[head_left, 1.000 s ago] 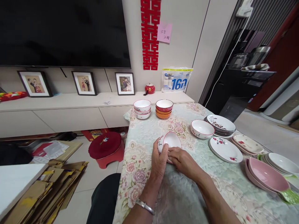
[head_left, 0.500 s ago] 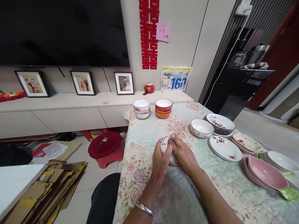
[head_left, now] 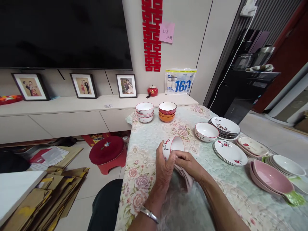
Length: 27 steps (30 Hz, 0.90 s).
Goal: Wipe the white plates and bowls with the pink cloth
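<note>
A white bowl with a red rim and floral marks (head_left: 178, 143) is tilted on its side above the table. My left hand (head_left: 164, 163) is wrapped round its left and lower side, thumb near the rim. A pinkish cloth (head_left: 187, 179) hangs beneath my right hand (head_left: 189, 163), whose fingers are closed on it at the bowl's lower rim. Beyond them stand a stack of white bowls (head_left: 144, 112) and a stack of red and orange bowls (head_left: 167, 111). Another white bowl (head_left: 207, 132) rests upright to the right.
Stacked plates (head_left: 225, 127), flowered plates (head_left: 230, 152), square dishes (head_left: 252, 146), pink leaf-shaped dishes (head_left: 271, 176) and small white bowls (head_left: 288, 165) line the right side of the table. A red stool (head_left: 108, 152) stands at the left, near flattened cardboard (head_left: 48, 199).
The bowl has turned so its inside faces more to the right. My right hand has moved out of the bowl to its lower rim, and the cloth now hangs in view.
</note>
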{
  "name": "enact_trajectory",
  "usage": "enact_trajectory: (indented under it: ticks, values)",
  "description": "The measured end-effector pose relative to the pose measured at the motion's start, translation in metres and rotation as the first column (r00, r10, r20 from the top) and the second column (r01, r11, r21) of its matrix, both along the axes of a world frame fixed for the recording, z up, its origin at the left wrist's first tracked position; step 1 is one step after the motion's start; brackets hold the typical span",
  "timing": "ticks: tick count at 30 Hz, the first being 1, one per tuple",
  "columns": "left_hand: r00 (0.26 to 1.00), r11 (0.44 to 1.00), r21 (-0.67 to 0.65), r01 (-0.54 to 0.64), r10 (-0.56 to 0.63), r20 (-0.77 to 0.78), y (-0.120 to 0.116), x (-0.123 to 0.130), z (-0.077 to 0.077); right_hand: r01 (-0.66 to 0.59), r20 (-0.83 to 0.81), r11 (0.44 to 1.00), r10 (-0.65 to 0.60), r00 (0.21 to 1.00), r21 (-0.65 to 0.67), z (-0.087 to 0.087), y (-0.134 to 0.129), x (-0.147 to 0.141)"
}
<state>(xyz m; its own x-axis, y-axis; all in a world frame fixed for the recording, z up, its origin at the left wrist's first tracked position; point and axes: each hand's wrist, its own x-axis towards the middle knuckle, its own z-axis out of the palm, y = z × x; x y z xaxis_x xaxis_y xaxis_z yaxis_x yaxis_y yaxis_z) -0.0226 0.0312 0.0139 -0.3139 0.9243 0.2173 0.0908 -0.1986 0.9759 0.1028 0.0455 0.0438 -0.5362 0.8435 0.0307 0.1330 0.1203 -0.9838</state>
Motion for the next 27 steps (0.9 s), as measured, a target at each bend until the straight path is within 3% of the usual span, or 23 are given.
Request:
enact_trajectory:
  ticks: [2, 4, 6, 9, 12, 15, 17, 19, 22, 25, 27]
  values:
    - [0.999, 1.0, -0.024, -0.016, 0.017, 0.048, 0.001, -0.002, -0.001, -0.036, 0.084, 0.997, 0.031, 0.996, 0.062, 0.001, 0.001, 0.003]
    - [0.997, 0.999, -0.046, -0.028, 0.031, 0.064, 0.002, -0.002, -0.001, -0.048, 0.251, 0.977, -0.006, 0.968, 0.207, -0.001, 0.003, 0.005]
    - [0.999, 0.998, -0.047, -0.029, 0.031, 0.035, 0.002, -0.002, -0.001, -0.028, 0.428, 0.934, -0.136, 0.893, 0.357, -0.006, 0.005, 0.006]
    - [1.0, 1.0, -0.025, -0.014, 0.014, -0.025, 0.003, 0.001, 0.0, 0.036, 0.587, 0.856, -0.384, 0.713, 0.516, -0.015, 0.007, 0.005]
    - [1.0, 0.998, -0.062, -0.01, 0.011, 0.003, 0.004, 0.001, 0.003, 0.1, 0.59, 0.775, -0.551, 0.59, 0.624, -0.019, 0.009, 0.004]
    - [0.998, 0.993, -0.117, -0.01, 0.018, 0.068, 0.006, -0.003, 0.004, 0.201, 0.5, 0.685, -0.671, 0.548, 0.7, -0.021, 0.015, 0.011]
    - [0.994, 0.989, -0.146, -0.014, 0.029, 0.102, 0.006, -0.005, 0.004, 0.332, 0.42, 0.636, -0.737, 0.529, 0.697, -0.024, 0.021, 0.019]
    - [0.989, 0.985, -0.174, -0.021, 0.047, 0.143, 0.006, -0.007, 0.003, 0.488, 0.341, 0.639, -0.751, 0.566, 0.595, -0.027, 0.027, 0.027]
    - [0.977, 0.984, -0.175, 0.035, 0.003, 0.211, 0.005, -0.008, 0.003, 0.632, 0.118, 0.75, -0.657, 0.744, 0.193, -0.031, 0.033, 0.031]
    - [0.972, 0.983, -0.138, 0.12, -0.088, 0.218, 0.004, -0.009, 0.005, 0.544, -0.169, 0.815, -0.576, 0.8, -0.199, -0.029, 0.033, 0.024]
    - [0.98, 0.986, -0.11, 0.128, -0.108, 0.169, 0.003, -0.008, 0.007, 0.483, -0.253, 0.827, -0.552, 0.794, -0.288, -0.027, 0.03, 0.019]
